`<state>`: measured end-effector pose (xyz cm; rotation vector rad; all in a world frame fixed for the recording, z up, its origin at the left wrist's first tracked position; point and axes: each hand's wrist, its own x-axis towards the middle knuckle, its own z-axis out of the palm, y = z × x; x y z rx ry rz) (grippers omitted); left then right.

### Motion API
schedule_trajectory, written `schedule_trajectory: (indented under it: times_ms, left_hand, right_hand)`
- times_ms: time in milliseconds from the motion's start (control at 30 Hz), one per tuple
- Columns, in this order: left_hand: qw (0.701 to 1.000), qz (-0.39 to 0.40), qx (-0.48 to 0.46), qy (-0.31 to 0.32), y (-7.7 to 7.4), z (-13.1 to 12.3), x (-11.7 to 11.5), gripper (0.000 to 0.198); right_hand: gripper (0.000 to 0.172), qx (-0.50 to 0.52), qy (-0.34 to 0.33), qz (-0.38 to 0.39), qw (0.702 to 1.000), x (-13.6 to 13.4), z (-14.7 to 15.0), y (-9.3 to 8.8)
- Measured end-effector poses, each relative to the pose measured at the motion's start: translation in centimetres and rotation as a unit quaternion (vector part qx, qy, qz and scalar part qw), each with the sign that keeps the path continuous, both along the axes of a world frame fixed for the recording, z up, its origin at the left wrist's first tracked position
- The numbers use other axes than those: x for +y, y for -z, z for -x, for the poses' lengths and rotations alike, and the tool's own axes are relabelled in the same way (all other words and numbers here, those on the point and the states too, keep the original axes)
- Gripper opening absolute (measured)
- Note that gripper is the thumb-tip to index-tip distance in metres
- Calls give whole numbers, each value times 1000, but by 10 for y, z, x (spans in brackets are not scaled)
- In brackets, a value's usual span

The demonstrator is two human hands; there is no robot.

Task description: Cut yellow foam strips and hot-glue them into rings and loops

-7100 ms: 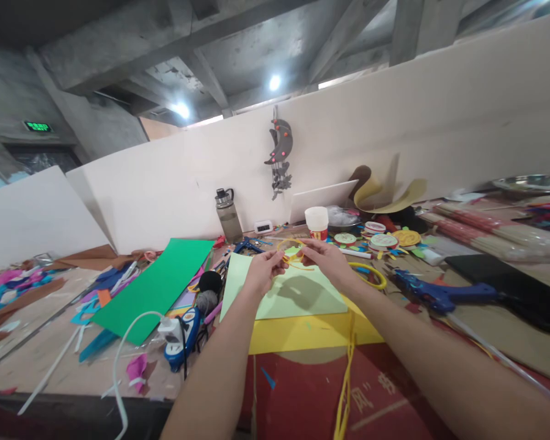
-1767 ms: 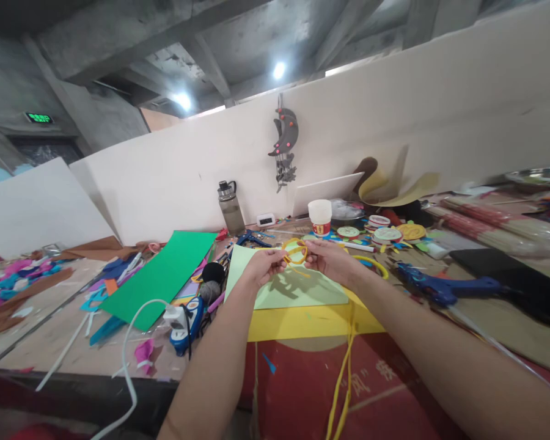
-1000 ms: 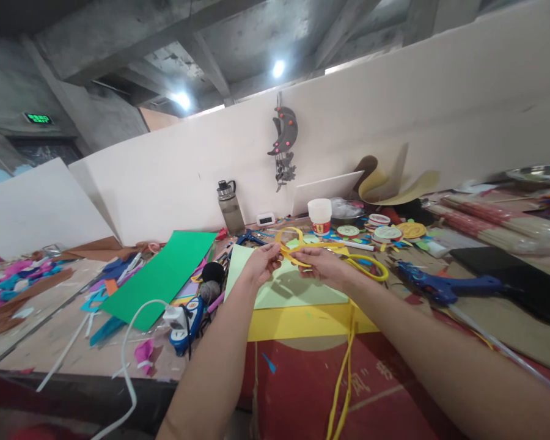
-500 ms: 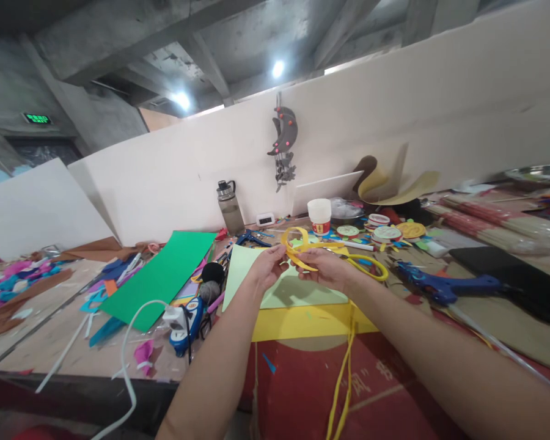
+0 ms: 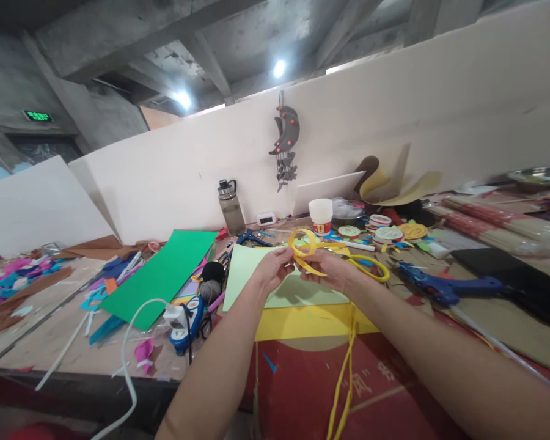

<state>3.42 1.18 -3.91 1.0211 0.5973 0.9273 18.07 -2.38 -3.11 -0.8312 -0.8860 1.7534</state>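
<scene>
Between my two hands is a yellow strip (image 5: 304,242) bent into a loop, with a loose end trailing below it. My left hand (image 5: 275,269) pinches the loop at its left side. Fingers of my right hand (image 5: 329,269) are closed on its lower right part. Both hands are above a pale green sheet (image 5: 245,278), which lies over a yellow sheet (image 5: 302,322). Right of my right hand lies a coil of yellow cord (image 5: 376,269). More yellow cord (image 5: 343,385) hangs down over the red board in front of me.
To the left lie a green sheet (image 5: 162,278) and a blue-and-white power strip (image 5: 186,330) with a white cable. A bottle (image 5: 231,211) and a paper cup (image 5: 321,217) stand at the back. On the right rest a blue glue gun (image 5: 449,286) and a black slab (image 5: 508,281).
The yellow loop has turned slightly and now shows a rounder opening. Both hands keep hold of it and sit almost where they were.
</scene>
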Motion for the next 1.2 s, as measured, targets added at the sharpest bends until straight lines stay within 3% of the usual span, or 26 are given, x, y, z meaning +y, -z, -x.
schedule_trajectory:
  times_ms: [1200]
  left_hand:
    - [1000, 26, -1, 0, 4, 2, 4, 35]
  right_hand:
    - [4, -28, -2, 4, 1000, 4, 1, 4]
